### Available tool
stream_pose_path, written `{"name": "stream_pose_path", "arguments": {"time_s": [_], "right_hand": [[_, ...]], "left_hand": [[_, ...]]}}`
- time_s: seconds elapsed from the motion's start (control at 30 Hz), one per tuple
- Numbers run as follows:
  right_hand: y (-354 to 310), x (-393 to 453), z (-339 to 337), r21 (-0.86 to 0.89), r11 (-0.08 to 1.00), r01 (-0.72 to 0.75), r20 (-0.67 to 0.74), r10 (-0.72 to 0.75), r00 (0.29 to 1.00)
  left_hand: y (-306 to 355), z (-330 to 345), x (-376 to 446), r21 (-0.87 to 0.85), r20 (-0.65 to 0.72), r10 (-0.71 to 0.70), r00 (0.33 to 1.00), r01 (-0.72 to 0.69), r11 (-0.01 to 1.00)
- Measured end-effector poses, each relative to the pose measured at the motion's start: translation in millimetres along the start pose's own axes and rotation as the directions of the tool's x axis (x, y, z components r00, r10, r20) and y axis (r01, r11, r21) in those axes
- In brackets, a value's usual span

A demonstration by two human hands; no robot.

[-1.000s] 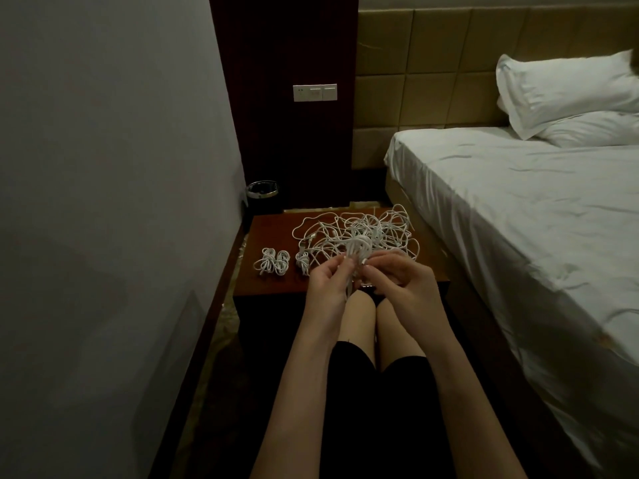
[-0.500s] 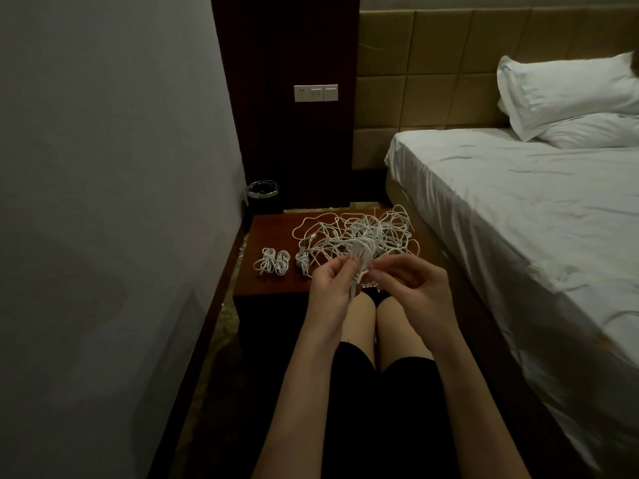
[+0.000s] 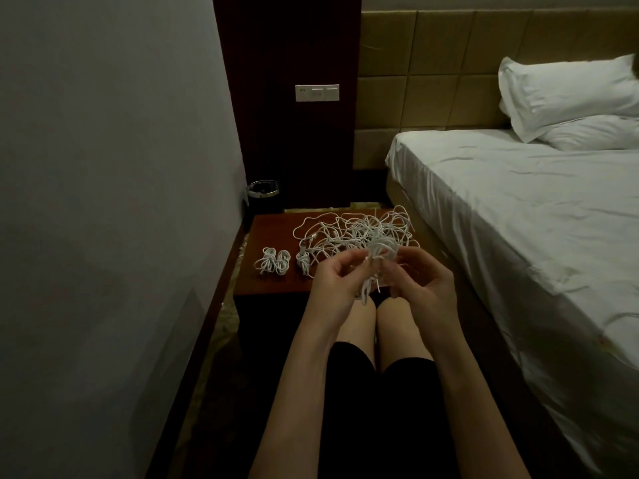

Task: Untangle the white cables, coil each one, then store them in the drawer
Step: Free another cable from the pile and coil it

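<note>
Both hands, the left hand (image 3: 333, 278) and the right hand (image 3: 423, 283), pinch strands of the tangled white cables (image 3: 359, 236) above the table's (image 3: 273, 286) near edge. Coiled cables (image 3: 272, 262) lie near the left edge. The bed (image 3: 518, 216) borders the right side.

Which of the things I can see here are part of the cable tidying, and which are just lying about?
Part of the job:
- tangled white cables, held up by the left hand and right hand
- coiled cable bundles
- wooden bedside table they lie on

Just lying about:
- bed
- pillows
- waste bin
- wall switch panel
</note>
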State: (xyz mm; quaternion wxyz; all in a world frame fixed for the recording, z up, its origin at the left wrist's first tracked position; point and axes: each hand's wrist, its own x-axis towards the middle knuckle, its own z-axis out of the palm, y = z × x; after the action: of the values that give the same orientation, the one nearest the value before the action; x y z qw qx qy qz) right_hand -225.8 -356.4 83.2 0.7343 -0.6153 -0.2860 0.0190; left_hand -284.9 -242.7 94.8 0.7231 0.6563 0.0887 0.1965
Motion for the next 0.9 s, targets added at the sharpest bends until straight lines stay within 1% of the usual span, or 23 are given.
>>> {"name": "stream_pose_path", "arguments": {"time_s": [0.1, 0.23, 0.37, 0.47, 0.63, 0.77, 0.9], "right_hand": [[-3, 0, 1, 0.026, 1.000, -0.001, -0.025, 0.001, 1.000], [-7, 1, 4, -0.018, 1.000, -0.011, -0.064, 0.010, 0.998], [-8, 3, 9, -0.192, 0.981, 0.027, -0.109, -0.048, 0.993], [-11, 3, 9, -0.263, 0.964, 0.047, -0.132, -0.084, 0.988], [-11, 4, 6, -0.235, 0.972, 0.006, -0.210, -0.057, 0.976], [-9, 4, 3, -0.227, 0.973, -0.025, -0.275, -0.039, 0.961], [-10, 4, 2, -0.193, 0.980, -0.051, -0.277, -0.005, 0.961]], "left_hand": [[1, 1, -1, 0.042, 0.010, 0.040, 0.999, -0.040, 0.998], [-4, 7, -2, 0.060, -0.032, 0.083, 0.996, -0.081, 0.995], [-8, 13, -2, 0.096, -0.069, 0.142, 0.988, -0.135, 0.986], [-9, 19, -4, 0.112, -0.067, 0.189, 0.980, -0.181, 0.977], [-11, 26, -6, 0.127, -0.071, 0.230, 0.971, -0.220, 0.967], [-14, 31, -8, 0.175, -0.061, 0.264, 0.962, -0.251, 0.952], [-16, 30, -7, 0.171, -0.056, 0.260, 0.964, -0.247, 0.954]]}}
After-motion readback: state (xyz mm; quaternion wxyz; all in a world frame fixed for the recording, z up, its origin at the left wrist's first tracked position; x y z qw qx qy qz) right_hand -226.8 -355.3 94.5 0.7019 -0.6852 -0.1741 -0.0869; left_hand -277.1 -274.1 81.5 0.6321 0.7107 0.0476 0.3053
